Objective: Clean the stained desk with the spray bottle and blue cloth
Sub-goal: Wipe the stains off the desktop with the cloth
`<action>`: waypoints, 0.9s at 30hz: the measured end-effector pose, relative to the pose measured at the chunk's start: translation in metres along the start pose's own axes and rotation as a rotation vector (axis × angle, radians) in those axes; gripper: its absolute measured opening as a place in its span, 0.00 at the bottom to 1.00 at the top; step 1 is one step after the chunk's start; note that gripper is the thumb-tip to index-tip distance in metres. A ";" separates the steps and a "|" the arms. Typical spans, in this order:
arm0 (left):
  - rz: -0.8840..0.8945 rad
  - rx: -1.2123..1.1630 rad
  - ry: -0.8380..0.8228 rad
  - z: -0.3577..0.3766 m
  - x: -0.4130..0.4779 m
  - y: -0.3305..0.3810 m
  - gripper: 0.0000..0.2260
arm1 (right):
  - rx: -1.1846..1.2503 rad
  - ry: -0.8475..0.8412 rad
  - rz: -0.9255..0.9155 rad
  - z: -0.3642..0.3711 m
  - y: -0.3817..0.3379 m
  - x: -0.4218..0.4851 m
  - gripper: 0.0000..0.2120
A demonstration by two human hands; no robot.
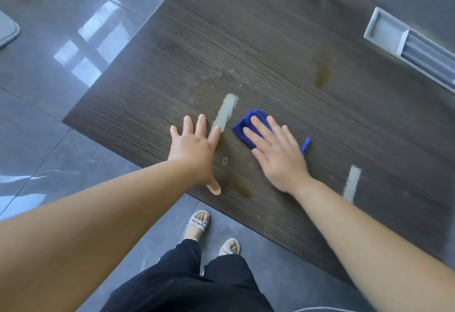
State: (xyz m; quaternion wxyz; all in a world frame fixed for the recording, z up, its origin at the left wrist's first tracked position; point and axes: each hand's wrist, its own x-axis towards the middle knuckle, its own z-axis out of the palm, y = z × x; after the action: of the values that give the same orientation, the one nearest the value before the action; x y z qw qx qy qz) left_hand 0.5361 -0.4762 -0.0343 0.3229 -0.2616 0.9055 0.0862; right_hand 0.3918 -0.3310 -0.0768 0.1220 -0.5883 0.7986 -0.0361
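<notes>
Far left: glossy grey tile floor (49, 77) with window glare. The dark wood-grain tabletop (246, 40) runs diagonally across the view.

Left hand (194, 146): palm down on the tabletop near the front edge, fingers straight and spread, grip released, holding nothing. The index fingertip lies at the lower end of a pale grey streak (225, 112).

Below, on the floor: two feet in white sandals (198, 220).

Brownish smear (245, 192) close to the front edge, between the two wrists.

Blue cloth (242, 122): folded, flat on the tabletop just right of the grey streak.

Right hand (278, 159): pressed flat on the cloth, fingers straight, grip released, nothing pinched. The hand is slightly motion-blurred.

Further right: brown stain (322, 76) beyond the cloth, well apart from it. Second pale streak (352, 183) beside the right forearm. Grey recessed tray (394, 33) set into the tabletop at far right.
</notes>
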 end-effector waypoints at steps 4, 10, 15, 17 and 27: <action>0.002 -0.005 -0.002 -0.001 0.000 -0.001 0.61 | 0.012 0.057 0.347 -0.015 0.037 0.064 0.23; -0.005 -0.022 0.008 0.001 0.000 -0.002 0.61 | 0.005 0.111 0.332 -0.002 -0.020 0.088 0.23; -0.005 -0.043 0.021 0.001 0.000 -0.002 0.61 | -0.096 0.062 -0.047 0.011 -0.007 -0.023 0.22; 0.001 -0.059 0.028 0.000 -0.002 -0.001 0.61 | -0.067 0.057 0.079 0.007 0.013 -0.037 0.22; 0.026 -0.515 0.231 0.002 -0.022 -0.039 0.39 | -0.062 0.038 0.021 0.022 -0.060 -0.019 0.24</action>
State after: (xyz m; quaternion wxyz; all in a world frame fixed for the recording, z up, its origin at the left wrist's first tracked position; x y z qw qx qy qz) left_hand 0.5721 -0.4994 -0.0221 0.1391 -0.3317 0.8878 0.2870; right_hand 0.4578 -0.3295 -0.0828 0.0890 -0.5827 0.8075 -0.0210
